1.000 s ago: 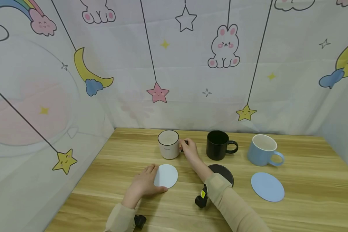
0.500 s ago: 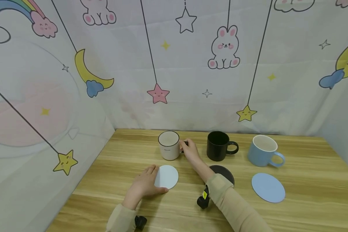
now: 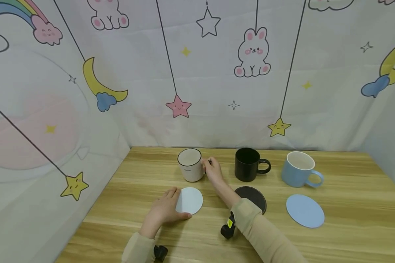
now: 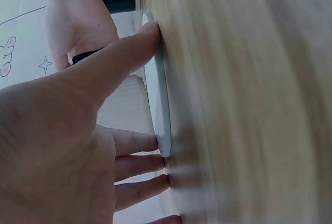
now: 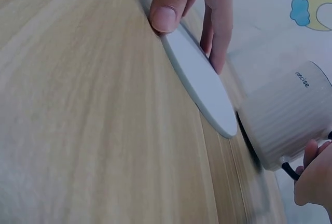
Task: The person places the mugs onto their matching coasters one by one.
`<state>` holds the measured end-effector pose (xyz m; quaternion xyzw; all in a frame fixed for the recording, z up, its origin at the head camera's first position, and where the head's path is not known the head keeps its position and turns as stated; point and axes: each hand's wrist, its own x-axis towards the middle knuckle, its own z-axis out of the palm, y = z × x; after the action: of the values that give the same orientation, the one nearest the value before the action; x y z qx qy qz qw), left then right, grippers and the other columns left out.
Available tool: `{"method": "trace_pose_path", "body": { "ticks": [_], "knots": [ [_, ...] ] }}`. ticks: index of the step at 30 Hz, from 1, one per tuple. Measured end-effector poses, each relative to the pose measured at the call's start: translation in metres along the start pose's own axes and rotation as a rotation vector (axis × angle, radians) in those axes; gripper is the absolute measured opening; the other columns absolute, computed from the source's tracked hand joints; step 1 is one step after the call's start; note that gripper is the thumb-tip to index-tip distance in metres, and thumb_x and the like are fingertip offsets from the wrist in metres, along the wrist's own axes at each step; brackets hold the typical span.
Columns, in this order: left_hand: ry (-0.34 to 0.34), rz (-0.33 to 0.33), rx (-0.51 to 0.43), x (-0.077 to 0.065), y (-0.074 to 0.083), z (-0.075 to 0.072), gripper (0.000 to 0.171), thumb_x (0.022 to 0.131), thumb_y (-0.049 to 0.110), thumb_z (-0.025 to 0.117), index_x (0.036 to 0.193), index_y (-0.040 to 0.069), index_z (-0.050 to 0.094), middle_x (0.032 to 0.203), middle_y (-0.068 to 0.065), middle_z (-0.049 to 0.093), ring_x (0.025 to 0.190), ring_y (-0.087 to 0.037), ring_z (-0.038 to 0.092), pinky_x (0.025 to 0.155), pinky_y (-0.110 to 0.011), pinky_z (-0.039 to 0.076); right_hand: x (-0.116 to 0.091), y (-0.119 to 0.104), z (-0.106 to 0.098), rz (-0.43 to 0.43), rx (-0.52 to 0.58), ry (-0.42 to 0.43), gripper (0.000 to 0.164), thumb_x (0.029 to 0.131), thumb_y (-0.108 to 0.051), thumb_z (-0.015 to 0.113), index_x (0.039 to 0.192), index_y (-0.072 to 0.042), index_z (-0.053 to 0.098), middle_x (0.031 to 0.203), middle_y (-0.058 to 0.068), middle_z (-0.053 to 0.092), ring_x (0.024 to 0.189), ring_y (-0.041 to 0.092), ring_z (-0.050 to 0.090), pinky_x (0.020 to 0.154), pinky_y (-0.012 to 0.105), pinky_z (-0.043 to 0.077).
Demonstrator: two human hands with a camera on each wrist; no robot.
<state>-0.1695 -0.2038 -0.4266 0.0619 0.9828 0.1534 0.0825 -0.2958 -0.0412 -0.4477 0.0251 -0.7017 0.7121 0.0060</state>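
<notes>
My left hand [image 3: 164, 207] lies at a round white coaster [image 3: 191, 201], its thumb at the near edge and fingertips at the far edge. In the left wrist view, this coaster [image 4: 158, 99] stands between thumb and fingers, flat on the wood. My right hand [image 3: 214, 171] grips the black handle of a white ribbed mug [image 3: 191, 170] with a dark rim, just behind the coaster. The mug leans slightly to the left. In the right wrist view, the mug [image 5: 285, 115] shows small lettering and a dark shadow under its base.
To the right stand a black mug [image 3: 245, 166] and a light blue mug [image 3: 294, 171]. A dark coaster [image 3: 251, 197], partly hidden by my right forearm, and a blue coaster [image 3: 305, 211] lie before them. A printed cloth [image 3: 210, 73] hangs behind the wooden table [image 3: 355, 212].
The white mug's rim has tipped slightly left in my right hand. My left hand stays at the white coaster. The head view has shifted slightly.
</notes>
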Motion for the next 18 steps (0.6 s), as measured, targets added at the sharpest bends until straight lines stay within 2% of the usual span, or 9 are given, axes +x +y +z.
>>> {"method": "trace_pose_path", "body": {
  "ticks": [5,9,18],
  "knots": [
    [0.003,0.0,0.007,0.0,0.001,0.0,0.099,0.073,0.053,0.077,0.144,-0.003,0.038,0.151,-0.023,0.037,0.139,-0.041,0.036,0.103,-0.068,0.033,-0.007,-0.01,-0.001,0.014,0.065,-0.015,0.022,0.096,-0.009,0.05,0.075,-0.005,0.043,0.069,0.004,0.047,0.065,0.015,0.041,0.059,0.023,0.037],
    [0.007,0.0,0.008,0.0,0.001,0.0,0.099,0.072,0.053,0.077,0.144,-0.003,0.038,0.15,-0.022,0.037,0.139,-0.041,0.036,0.103,-0.068,0.033,-0.02,-0.027,-0.004,0.011,0.066,-0.026,0.021,0.096,-0.007,0.049,0.079,0.003,0.045,0.068,0.001,0.046,0.061,0.012,0.038,0.056,0.022,0.035],
    [0.002,-0.009,0.01,0.0,0.0,0.0,0.099,0.072,0.054,0.077,0.144,-0.002,0.038,0.15,-0.022,0.038,0.139,-0.041,0.036,0.103,-0.069,0.033,-0.034,-0.038,-0.003,0.003,0.061,-0.024,0.022,0.099,-0.011,0.046,0.08,0.0,0.044,0.071,-0.002,0.044,0.062,0.01,0.037,0.055,0.02,0.032]
  ]
}}
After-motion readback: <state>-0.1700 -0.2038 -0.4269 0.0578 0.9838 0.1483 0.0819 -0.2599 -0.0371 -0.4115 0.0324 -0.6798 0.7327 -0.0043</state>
